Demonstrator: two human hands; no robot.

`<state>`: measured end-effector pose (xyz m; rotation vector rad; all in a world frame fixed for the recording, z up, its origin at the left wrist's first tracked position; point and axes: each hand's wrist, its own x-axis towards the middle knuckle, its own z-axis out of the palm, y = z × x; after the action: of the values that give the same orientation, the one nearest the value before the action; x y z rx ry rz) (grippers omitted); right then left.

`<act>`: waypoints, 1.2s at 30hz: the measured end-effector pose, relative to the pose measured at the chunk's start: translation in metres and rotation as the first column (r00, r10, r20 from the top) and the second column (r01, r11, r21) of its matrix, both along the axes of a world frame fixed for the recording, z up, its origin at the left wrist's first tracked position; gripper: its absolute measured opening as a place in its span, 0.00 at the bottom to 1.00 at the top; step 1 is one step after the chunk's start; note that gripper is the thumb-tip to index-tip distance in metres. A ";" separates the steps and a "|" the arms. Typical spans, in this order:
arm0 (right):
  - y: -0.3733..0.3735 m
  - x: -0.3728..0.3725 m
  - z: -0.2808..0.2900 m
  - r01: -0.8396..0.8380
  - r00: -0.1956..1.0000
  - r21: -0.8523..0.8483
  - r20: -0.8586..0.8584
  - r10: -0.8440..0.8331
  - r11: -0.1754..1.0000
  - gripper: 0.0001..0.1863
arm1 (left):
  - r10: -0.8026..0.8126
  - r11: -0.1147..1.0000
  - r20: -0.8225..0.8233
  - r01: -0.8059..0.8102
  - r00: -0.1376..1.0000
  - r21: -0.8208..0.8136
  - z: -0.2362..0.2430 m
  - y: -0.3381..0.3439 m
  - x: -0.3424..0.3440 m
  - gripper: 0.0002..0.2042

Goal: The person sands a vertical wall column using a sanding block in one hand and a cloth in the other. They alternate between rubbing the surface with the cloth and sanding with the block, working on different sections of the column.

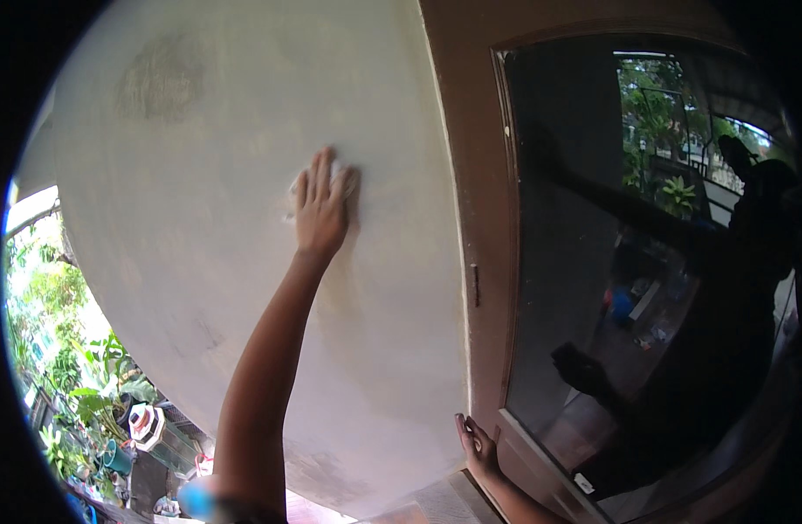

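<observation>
My left hand point(320, 214) is raised on an outstretched arm, its fingers pressing a crumpled white cloth point(290, 216) flat against a pale grey-white wall point(244, 218). Most of the cloth is hidden under the palm; only its edges show around the fingers. Low on the right, by the wall's edge and the brown door frame point(488, 341), hovers my right hand point(479, 447). Its fingers are loosely bent and apart, and I see nothing in them. Dark smudges mark the wall at upper left and lower down.
A dark glass pane point(558, 262) fills the right side and reflects a person with a raised arm. At lower left stand potted plants point(104, 384), a glass tank point(165, 437) with a white rim, and assorted clutter. A wooden ledge point(444, 506) lies below the wall.
</observation>
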<state>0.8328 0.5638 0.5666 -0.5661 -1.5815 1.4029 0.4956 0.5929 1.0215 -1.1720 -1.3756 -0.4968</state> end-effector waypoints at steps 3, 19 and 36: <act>0.009 0.012 0.028 -0.005 0.999 -0.018 -0.036 0.004 1.000 0.33 | 0.005 0.999 -0.032 -0.006 0.999 -0.032 0.038 0.045 0.025 0.22; -0.003 0.051 0.008 0.028 0.998 -0.127 -0.046 -0.034 0.992 0.33 | -0.232 0.933 -0.103 0.191 0.967 -0.304 -0.112 0.140 0.065 0.22; 0.012 -0.027 0.089 -0.186 0.961 0.117 -0.185 0.205 0.976 0.28 | -0.140 0.859 0.064 0.154 0.988 -0.488 -0.171 -0.102 -0.041 0.24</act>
<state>0.8053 0.5756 0.6553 -0.2085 -1.5692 1.4678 0.4541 0.4908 0.8509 -1.7019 -1.4899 -0.2691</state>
